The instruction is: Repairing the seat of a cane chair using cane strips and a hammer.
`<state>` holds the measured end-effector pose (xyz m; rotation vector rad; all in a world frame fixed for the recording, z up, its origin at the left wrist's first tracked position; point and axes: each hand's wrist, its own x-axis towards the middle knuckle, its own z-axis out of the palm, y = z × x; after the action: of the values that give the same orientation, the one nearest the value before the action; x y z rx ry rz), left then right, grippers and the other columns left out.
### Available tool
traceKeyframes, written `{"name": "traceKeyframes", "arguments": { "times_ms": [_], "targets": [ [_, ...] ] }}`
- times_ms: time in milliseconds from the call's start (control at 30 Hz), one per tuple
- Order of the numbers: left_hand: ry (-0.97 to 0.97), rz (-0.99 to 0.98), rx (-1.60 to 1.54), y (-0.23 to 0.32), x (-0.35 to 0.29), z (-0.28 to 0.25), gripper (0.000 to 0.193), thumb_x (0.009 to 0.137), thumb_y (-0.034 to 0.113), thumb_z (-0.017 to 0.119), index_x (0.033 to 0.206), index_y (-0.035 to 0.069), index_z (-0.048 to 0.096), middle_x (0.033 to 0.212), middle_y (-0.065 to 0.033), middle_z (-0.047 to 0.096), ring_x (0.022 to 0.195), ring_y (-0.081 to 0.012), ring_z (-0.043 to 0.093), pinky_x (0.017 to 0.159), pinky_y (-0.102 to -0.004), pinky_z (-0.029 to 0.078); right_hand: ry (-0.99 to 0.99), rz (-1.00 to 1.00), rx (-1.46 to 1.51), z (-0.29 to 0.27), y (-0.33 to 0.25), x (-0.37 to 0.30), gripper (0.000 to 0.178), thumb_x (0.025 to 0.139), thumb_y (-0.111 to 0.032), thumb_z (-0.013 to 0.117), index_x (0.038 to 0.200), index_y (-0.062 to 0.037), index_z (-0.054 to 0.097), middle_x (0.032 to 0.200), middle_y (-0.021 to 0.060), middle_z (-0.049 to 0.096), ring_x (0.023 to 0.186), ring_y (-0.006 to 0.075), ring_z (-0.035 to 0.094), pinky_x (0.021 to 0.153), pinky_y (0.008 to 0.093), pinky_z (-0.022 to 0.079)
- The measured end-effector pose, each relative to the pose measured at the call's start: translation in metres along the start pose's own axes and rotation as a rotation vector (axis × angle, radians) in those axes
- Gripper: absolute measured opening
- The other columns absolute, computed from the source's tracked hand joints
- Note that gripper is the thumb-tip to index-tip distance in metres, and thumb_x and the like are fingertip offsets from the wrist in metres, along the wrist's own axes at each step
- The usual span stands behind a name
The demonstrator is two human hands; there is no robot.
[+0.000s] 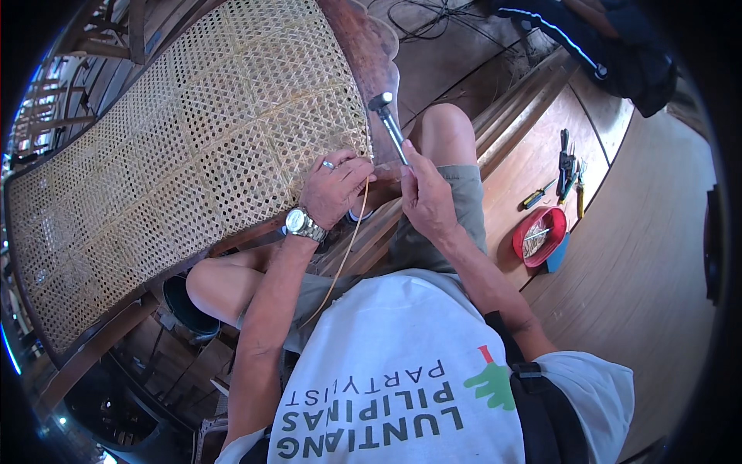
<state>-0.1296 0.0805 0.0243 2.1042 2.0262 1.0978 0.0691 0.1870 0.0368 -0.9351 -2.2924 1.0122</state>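
Note:
A large woven cane panel [193, 131], set in a dark wooden frame [359, 39] with a scalloped edge, slants across the left and over my lap. My left hand [334, 189] bends over the panel's near right edge. Its fingers are closed on a thin tan cane strand [345, 259], which hangs in a curve down to my lap. Just right of it, my right hand [427, 197] grips a hammer [393, 131] by the metal handle. The hammer's head is raised beyond the panel's edge, touching nothing. What lies beneath my left fingertips is hidden.
On the wooden surface at right lie a screwdriver [539, 195], pliers [581, 193] and other dark tools. Near them sits a red container [519, 246] of thin pale sticks. Dark cables [433, 15] lie at the top; a person in dark clothing [641, 66] is at upper right.

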Motion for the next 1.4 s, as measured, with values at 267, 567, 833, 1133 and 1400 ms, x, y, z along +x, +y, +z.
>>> {"name": "traceKeyframes", "arguments": {
  "times_ms": [267, 567, 833, 1133, 1400],
  "targets": [
    [-0.015, -0.017, -0.008, -0.001, -0.002, 0.002, 0.025, 0.089, 0.019, 0.083, 0.113, 0.015, 0.076, 0.114, 0.0014, 0.077, 0.110, -0.0230, 0.071, 0.093, -0.0417, 0.055, 0.098, 0.145, 0.020, -0.044, -0.014, -0.010, 0.040, 0.111, -0.015, 0.058, 0.150, -0.0061, 0.054, 0.093, 0.0224, 0.068, 0.078, 0.0362, 0.069, 0.070, 0.0447, 0.055],
    [-0.040, -0.007, -0.021, -0.001, -0.001, 0.001, 0.030, 0.093, 0.025, 0.081, 0.120, 0.013, 0.073, 0.120, -0.0009, 0.075, 0.116, -0.0260, 0.069, 0.098, -0.0447, 0.053, 0.155, 0.677, -0.365, -0.109, 0.100, -0.104, 0.026, 0.111, -0.026, 0.059, 0.122, -0.0032, 0.058, 0.079, 0.0238, 0.069, 0.070, 0.0434, 0.072, 0.063, 0.0510, 0.055],
    [-0.030, -0.065, 0.034, 0.004, 0.002, -0.002, 0.041, 0.092, 0.031, 0.085, 0.122, 0.007, 0.072, 0.119, -0.0098, 0.076, 0.116, -0.0336, 0.069, 0.099, -0.0471, 0.055, -0.195, 0.854, -0.736, -0.143, 0.117, -0.169, 0.032, 0.110, -0.034, 0.054, 0.113, -0.0041, 0.065, 0.094, 0.0236, 0.076, 0.088, 0.0468, 0.075, 0.078, 0.0591, 0.057],
    [0.032, -0.079, 0.056, 0.005, 0.005, 0.000, 0.028, 0.093, 0.004, 0.073, 0.121, 0.007, 0.070, 0.119, -0.0107, 0.076, 0.115, -0.0336, 0.070, 0.100, -0.0472, 0.055, -0.214, 0.668, -0.911, -0.233, 0.186, -0.186, 0.031, 0.100, -0.030, 0.070, 0.117, -0.0038, 0.070, 0.119, 0.0232, 0.073, 0.104, 0.0423, 0.071, 0.090, 0.0517, 0.058],
    [0.083, -0.103, 0.069, -0.003, 0.002, 0.006, 0.030, 0.093, 0.006, 0.072, 0.122, 0.009, 0.069, 0.119, -0.0077, 0.074, 0.116, -0.0307, 0.069, 0.099, -0.0462, 0.054, -0.308, 0.808, -0.715, -0.214, 0.208, -0.201, 0.028, 0.097, -0.022, 0.070, 0.112, 0.0013, 0.071, 0.107, 0.0260, 0.075, 0.101, 0.0465, 0.072, 0.088, 0.0557, 0.057]
  ]
}}
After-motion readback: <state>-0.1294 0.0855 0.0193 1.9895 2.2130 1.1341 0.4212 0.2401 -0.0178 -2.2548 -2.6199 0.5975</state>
